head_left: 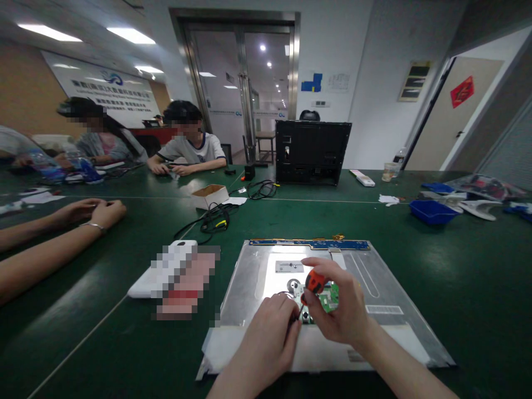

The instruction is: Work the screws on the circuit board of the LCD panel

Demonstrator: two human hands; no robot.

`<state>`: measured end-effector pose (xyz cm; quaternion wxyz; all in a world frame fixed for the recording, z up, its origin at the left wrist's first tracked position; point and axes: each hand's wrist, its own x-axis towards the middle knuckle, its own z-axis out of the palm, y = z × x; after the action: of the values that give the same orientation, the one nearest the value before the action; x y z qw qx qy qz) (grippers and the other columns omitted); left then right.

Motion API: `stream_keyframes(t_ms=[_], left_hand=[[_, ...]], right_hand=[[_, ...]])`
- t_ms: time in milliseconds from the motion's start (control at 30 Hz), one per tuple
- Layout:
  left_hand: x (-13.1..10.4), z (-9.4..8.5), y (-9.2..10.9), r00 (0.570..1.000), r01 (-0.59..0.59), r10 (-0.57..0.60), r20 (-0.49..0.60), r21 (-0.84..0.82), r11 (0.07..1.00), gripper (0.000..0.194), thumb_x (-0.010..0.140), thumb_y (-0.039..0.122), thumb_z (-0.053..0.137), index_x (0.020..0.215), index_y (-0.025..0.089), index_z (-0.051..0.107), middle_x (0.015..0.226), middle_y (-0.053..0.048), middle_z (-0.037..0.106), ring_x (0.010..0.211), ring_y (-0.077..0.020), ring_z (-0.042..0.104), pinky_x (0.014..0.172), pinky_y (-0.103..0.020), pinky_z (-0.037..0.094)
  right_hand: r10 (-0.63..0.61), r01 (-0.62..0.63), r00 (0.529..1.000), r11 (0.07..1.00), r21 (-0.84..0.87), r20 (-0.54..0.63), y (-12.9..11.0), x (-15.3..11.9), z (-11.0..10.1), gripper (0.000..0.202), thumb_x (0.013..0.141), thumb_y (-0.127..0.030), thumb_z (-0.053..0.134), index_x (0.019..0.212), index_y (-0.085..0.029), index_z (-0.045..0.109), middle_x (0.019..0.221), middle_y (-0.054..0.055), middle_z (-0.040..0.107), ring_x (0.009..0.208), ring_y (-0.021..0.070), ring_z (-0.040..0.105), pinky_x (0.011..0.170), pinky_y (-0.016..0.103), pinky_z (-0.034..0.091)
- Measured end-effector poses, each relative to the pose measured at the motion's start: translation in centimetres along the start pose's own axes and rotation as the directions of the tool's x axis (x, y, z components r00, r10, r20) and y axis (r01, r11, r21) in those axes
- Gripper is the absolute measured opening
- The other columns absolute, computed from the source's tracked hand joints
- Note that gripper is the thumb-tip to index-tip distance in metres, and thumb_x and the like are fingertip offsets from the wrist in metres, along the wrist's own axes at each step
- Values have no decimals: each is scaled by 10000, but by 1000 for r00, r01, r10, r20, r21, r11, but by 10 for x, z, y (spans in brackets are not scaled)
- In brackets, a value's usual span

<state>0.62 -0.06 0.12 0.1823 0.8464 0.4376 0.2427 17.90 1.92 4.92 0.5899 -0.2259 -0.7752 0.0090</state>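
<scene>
A flat silver metal panel [401, 296] lies on the wide, dark green table [469, 266], a small green circuit board [332, 298] on its middle. The right hand's [343, 305] fingers pinch the handle of an orange-and-black screwdriver [316, 281] above that board. The left hand's [270, 330] fingers curl close beside the shaft; whether they grip anything cannot be told. Beyond stand a small open cardboard box [210, 197] and a large black rectangular monitor [313, 152]; a shallow blue plastic tray [432, 213] sits to the right. 2 people [195, 148] sit across, before metal-framed glass doors [220, 72].
</scene>
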Motion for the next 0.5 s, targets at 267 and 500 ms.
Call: stream_keyframes(t_ms=[267,500], left_hand=[[-1,1,0,1000,-7,7,-18,5,1000,93,891,134,451,890,196,520,938,-83,616,871,-253,567,737,-365,448],[-1,1,-2,1000,-7,7,-26,-11,1000,125,895,126,461,949,192,552,980,-94,637,903,-258,584,799,-384,472]], right_hand=[[-4,4,1000,998,-64,2,-1,1,-2,452,834,-97,518,1271,-200,469,1081,122,615,939,234,645,651,328,593],[-1,-4,999,995,-99,-44,1,0,1,357,884,-175,596,1217,-225,476,1002,77,579,858,209,619,609,303,570]])
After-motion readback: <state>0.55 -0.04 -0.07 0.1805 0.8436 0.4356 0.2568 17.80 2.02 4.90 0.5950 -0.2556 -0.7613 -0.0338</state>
